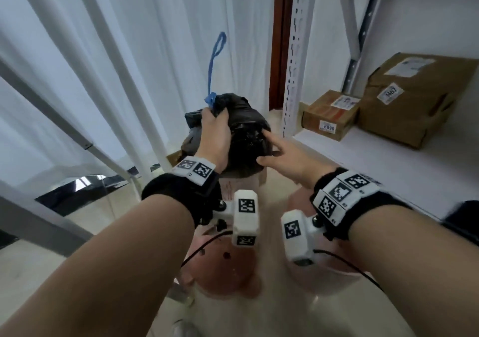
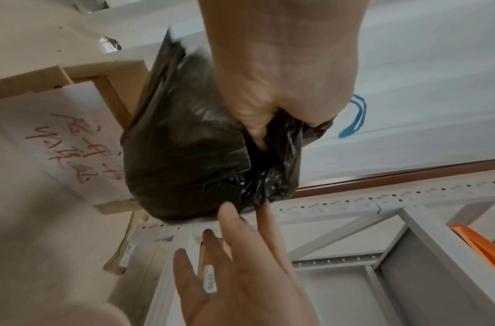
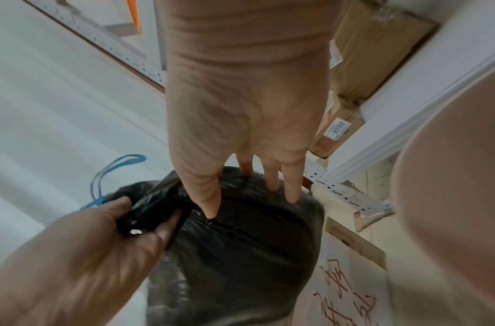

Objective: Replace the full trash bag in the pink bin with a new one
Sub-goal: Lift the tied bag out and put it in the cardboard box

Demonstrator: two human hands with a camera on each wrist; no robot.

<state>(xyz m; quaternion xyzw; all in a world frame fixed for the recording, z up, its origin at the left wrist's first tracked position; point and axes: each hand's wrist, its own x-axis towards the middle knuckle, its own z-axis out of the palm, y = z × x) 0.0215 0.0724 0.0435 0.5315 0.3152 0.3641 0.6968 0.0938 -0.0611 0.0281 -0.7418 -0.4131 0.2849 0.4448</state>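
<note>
A full black trash bag stands on a cardboard box with red handwriting, beyond the blurred pink bin that lies under my wrists. My left hand grips the bag's gathered neck, fingers curled round the plastic. A blue drawstring loop sticks up from the neck. My right hand is open; its straight fingertips touch the bag's right shoulder. The bag's bottom is hidden behind my left wrist.
A white metal shelf at the right carries a small cardboard box and a larger parcel; its perforated post stands close to the bag. White curtains hang behind. Slanted metal bars cross the left.
</note>
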